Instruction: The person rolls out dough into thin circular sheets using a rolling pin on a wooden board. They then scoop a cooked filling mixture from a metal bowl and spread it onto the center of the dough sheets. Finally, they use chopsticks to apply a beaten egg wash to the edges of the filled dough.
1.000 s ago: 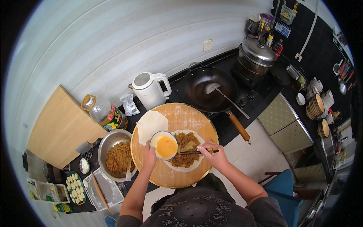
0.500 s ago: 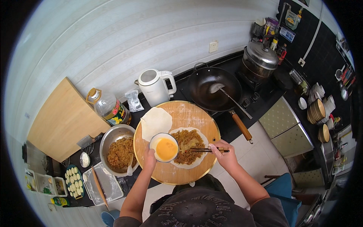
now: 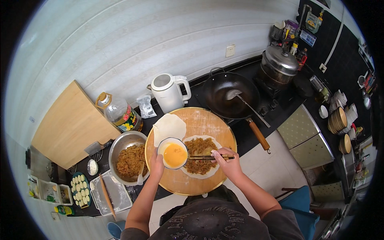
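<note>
My left hand [image 3: 157,162] grips the near-left side of a bowl [image 3: 174,153] of beaten egg, held over a round wooden board [image 3: 212,120]. Chopsticks [image 3: 218,157] are pinched in my right hand [image 3: 229,162]; their tips reach left across the brown shredded filling [image 3: 201,149] to the bowl's right rim. That filling is spread on a thin round dough sheet [image 3: 217,143], whose pale edge shows around it. A second, bare dough sheet [image 3: 169,126] lies at the board's far left, partly behind the bowl.
Left of the board stands a steel basin [image 3: 116,150] of the same filling. A floury tray [image 3: 124,202] with a rolling pin [image 3: 106,194] is near left. Behind are an oil jug [image 3: 120,114], a white kettle [image 3: 168,96] and a wok [image 3: 230,104] with its handle jutting right.
My right hand has moved left, taking the chopstick tips from over the filling to the egg bowl's rim. The whole view has shifted slightly.
</note>
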`<action>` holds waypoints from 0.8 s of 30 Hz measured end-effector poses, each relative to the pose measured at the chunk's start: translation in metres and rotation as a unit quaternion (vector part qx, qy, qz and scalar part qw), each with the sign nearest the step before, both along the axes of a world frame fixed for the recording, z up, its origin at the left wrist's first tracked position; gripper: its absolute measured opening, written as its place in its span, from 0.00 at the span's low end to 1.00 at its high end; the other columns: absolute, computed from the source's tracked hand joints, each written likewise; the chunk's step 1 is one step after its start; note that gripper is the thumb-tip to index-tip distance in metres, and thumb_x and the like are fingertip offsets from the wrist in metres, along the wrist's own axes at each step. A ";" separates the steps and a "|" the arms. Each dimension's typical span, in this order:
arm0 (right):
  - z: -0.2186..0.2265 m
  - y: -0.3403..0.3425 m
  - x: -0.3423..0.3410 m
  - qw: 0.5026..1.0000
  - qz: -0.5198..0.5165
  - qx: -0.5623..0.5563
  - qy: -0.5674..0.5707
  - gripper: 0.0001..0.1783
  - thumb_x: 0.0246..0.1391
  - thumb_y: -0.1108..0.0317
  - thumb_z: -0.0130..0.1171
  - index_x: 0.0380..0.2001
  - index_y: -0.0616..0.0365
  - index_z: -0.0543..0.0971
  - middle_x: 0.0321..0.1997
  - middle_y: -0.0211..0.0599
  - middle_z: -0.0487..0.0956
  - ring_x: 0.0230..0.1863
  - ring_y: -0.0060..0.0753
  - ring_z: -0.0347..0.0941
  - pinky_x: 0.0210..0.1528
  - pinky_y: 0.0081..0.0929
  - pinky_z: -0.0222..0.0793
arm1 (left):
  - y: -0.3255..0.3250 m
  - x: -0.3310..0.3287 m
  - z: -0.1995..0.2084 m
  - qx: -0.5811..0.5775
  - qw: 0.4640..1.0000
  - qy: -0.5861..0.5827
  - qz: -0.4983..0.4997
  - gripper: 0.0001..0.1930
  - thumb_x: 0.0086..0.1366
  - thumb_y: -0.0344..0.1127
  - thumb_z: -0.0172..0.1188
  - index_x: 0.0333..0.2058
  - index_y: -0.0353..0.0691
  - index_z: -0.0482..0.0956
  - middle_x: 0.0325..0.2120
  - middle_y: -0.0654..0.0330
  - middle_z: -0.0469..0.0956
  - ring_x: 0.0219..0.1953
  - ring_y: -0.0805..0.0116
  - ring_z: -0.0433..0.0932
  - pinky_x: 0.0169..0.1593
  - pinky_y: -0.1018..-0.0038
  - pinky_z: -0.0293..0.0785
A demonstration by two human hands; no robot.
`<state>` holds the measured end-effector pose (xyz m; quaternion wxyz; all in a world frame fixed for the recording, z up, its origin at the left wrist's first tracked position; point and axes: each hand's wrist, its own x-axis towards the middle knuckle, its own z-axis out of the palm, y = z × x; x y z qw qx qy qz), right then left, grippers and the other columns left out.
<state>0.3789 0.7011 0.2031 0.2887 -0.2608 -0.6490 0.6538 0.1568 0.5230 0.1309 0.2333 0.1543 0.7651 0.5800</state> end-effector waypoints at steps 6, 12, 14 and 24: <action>0.007 -0.001 -0.005 0.999 -0.025 0.030 0.003 0.08 0.53 0.73 0.53 0.24 0.68 0.75 0.27 0.36 0.72 0.27 0.22 0.71 0.29 0.18 0.71 | 0.006 -0.006 -0.006 0.005 1.000 -0.003 0.011 0.28 0.53 0.34 0.40 0.52 0.23 0.59 0.47 0.41 0.68 0.51 0.53 0.67 0.54 0.70 0.59; -0.003 0.009 0.000 0.999 -0.040 0.028 -0.018 0.09 0.53 0.72 0.54 0.25 0.68 0.74 0.28 0.34 0.71 0.27 0.20 0.69 0.33 0.18 0.71 | 0.024 -0.008 -0.010 -0.009 0.999 0.036 0.007 0.29 0.54 0.35 0.40 0.55 0.29 0.57 0.36 0.51 0.72 0.22 0.69 0.70 0.20 0.77 0.65; 0.008 0.009 0.000 0.999 -0.051 -0.002 -0.012 0.08 0.53 0.72 0.55 0.25 0.68 0.75 0.28 0.34 0.71 0.27 0.21 0.69 0.33 0.18 0.70 | 0.033 -0.002 0.004 0.017 1.000 -0.013 -0.006 0.25 0.54 0.33 0.40 0.51 0.27 0.60 0.40 0.47 0.71 0.38 0.61 0.69 0.41 0.73 0.63; -0.001 0.026 0.006 0.990 -0.094 0.102 -0.004 0.06 0.51 0.74 0.55 0.27 0.69 0.75 0.28 0.35 0.72 0.28 0.21 0.69 0.31 0.19 0.68 | 0.064 0.000 0.014 0.042 0.998 -0.033 -0.020 0.22 0.55 0.31 0.39 0.49 0.28 0.63 0.43 0.48 0.70 0.45 0.59 0.69 0.51 0.71 0.62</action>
